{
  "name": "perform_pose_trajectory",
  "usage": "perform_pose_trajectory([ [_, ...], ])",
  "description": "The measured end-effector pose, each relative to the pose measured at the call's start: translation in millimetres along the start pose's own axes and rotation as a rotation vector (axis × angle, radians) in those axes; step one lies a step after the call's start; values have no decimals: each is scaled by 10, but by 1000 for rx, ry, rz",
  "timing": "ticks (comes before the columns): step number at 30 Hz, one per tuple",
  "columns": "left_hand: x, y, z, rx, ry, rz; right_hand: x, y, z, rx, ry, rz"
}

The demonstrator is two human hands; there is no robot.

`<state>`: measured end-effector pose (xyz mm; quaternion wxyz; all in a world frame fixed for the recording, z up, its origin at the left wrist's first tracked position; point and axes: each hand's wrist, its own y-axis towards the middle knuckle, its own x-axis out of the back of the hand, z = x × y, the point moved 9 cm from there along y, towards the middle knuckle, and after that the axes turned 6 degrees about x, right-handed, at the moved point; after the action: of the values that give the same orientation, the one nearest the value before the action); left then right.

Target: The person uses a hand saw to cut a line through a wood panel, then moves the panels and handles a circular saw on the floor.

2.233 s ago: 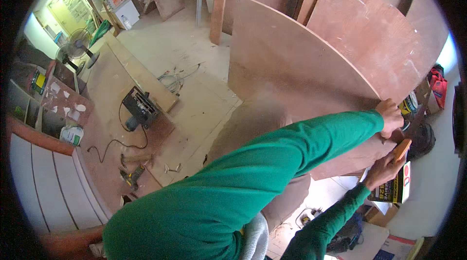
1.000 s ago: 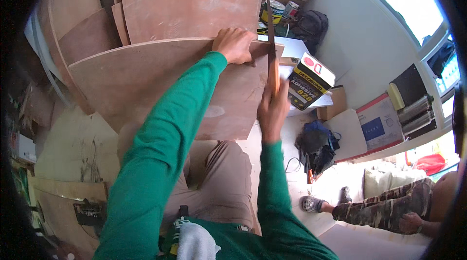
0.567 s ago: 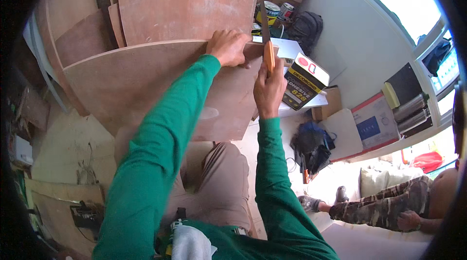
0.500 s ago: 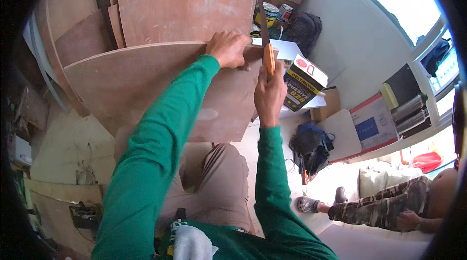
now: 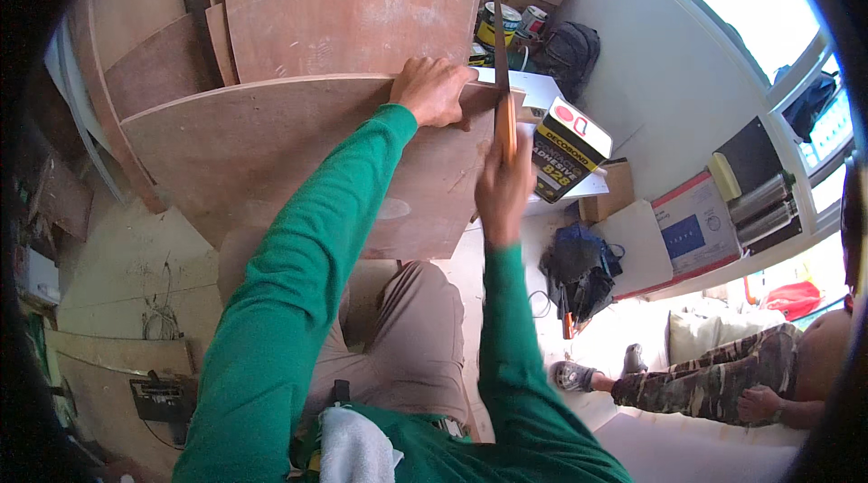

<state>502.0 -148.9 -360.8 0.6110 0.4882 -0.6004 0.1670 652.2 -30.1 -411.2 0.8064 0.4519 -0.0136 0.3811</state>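
A brown plywood sheet [image 5: 289,153] stands tilted in front of my legs, its upper edge running across the view. My left hand [image 5: 431,94] is clamped over that edge near the right end, fingers wrapped round the board. In my right hand [image 5: 505,192] is the handle of a handsaw [image 5: 503,62] with an orange-brown grip. Its long dark blade points away from me and crosses the sheet's edge close to the right corner, just right of my left hand. Where the teeth meet the wood is too small to make out.
Right of the saw, a black and yellow adhesive tin [image 5: 571,150] rests on a white surface. More plywood [image 5: 353,8] leans behind the sheet. Paint cans [image 5: 499,23] and a dark backpack [image 5: 570,56] stand at the back. A person in camouflage trousers [image 5: 714,379] sits at the lower right.
My right hand has drawn the saw back toward me, so its handle sits lower. My left hand keeps its grip on the sheet. The whole view has shifted slightly.
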Motion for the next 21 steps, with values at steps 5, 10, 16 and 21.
perform_pose_trajectory([
  [5,-45,77,199,71,-17,82,33,-26,181,73,-32,21],
  [10,9,69,185,21,-19,24,881,-2050,63,-339,-12,144],
  [16,-51,7,133,14,11,21,57,-488,-119,-25,24,2],
  [21,-43,106,157,18,-18,42,-108,142,-30,18,1,-8],
])
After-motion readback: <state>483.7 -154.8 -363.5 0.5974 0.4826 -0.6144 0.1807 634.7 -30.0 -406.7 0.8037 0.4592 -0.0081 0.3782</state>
